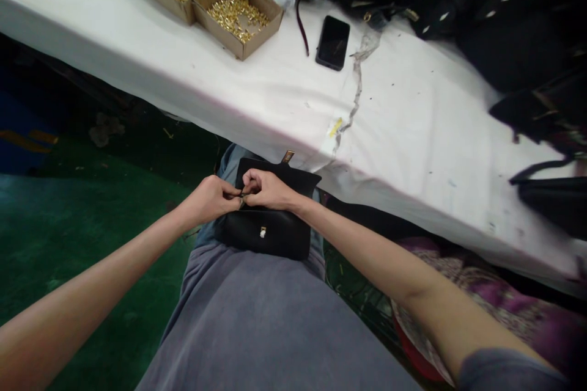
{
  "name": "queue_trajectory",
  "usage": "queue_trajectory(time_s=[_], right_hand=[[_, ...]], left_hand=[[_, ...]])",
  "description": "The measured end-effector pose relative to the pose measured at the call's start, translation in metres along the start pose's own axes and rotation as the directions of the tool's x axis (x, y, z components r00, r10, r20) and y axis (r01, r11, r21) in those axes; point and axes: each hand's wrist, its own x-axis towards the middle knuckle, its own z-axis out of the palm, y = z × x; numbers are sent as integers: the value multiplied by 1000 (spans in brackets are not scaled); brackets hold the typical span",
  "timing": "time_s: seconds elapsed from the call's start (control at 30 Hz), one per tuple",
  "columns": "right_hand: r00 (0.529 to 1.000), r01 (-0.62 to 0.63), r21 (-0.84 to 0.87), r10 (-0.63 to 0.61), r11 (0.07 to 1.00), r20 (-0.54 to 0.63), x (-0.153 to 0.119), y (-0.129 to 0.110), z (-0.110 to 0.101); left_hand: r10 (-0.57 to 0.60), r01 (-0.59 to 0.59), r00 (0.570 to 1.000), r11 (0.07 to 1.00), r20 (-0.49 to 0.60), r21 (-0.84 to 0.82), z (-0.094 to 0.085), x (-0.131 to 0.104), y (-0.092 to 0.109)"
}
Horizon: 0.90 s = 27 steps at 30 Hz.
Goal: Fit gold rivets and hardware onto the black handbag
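A black handbag (270,235) rests on my lap, its flap (293,176) folded back toward the table edge. On the bag's front sits a small metal clasp (263,232), and a gold-coloured plate (288,157) marks the flap's far edge. My left hand (215,197) is closed in a pinch at the left side of the bag's opening. Right beside it, my right hand (265,189) pinches too, the fingertips of both hands nearly meeting. What lies between them is too small and dark to make out.
On the white-covered table (413,134) stand two cardboard boxes (243,46) of small gold-coloured metal pieces. A black phone (333,43) lies to their right. Black bags (486,24) are heaped at the back right, and another black bag (553,201) lies near the right edge.
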Motion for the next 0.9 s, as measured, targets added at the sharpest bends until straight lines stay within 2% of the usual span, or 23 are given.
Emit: queue_trajectory(time_s=[0.3, 0.6, 0.8, 0.9], right_hand=[[1000, 8, -5, -9, 1000, -24, -3, -3, 5], [998, 14, 10, -13, 1000, -67, 0, 3, 6], [992, -30, 46, 35, 999, -125, 8, 9, 9], [983, -69, 49, 77, 996, -167, 11, 14, 8]], left_hand=[[192, -151, 976, 940, -107, 305, 13, 0, 0], [300, -241, 949, 885, -94, 399, 18, -1, -6], [318, -249, 943, 872, -100, 422, 21, 4, -11], [207, -161, 972, 933, -112, 322, 19, 6, -17]])
